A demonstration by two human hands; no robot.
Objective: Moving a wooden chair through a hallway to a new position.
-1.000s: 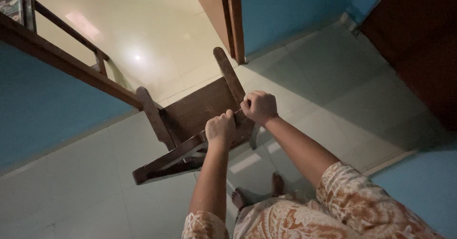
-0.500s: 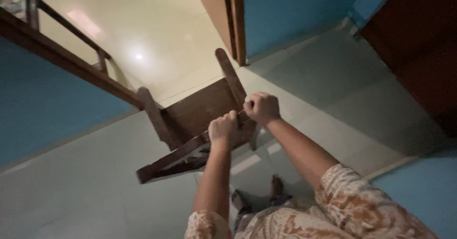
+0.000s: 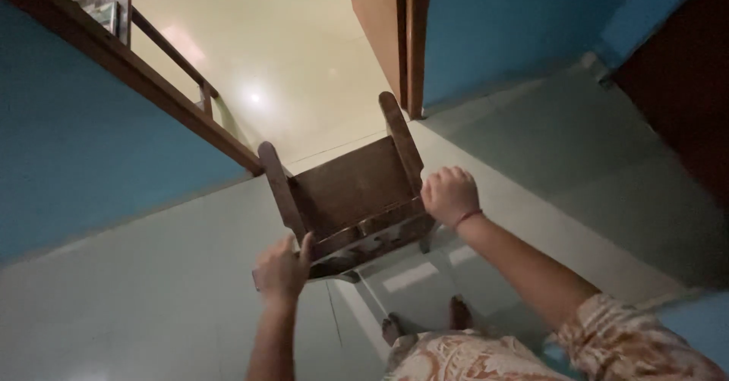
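A: Starting at the left, what is sitting there?

B: A blue wall (image 3: 83,146) is filling that side, with a dark wooden rail (image 3: 144,85) running diagonally along its top edge. Beyond it a cream floor (image 3: 288,39) is shining under a light.

A: And the left hand?

B: The left hand (image 3: 281,271) is wrapping round the near left corner of a dark wooden chair (image 3: 353,191), its grip clamped on the frame, fingers curling over the edge. The chair is being held off the grey floor (image 3: 152,305), tipped so its two posts are pointing away toward the doorway.

A: The other side?

B: The right hand (image 3: 450,195) is closing in a fist on the near right corner of the same chair, its grip clamped there too. So the chair is hanging between the two hands, just ahead of them.

A: Anything hard to see?

B: The room is dim, so the chair's underside below the hands is murky. The person's bare feet (image 3: 421,322) are peeking out under a patterned garment (image 3: 471,358), partly hidden. To the right, an orange door (image 3: 391,32) is cut off by the top edge, and a dark brown panel (image 3: 683,85) is running out of the corner.
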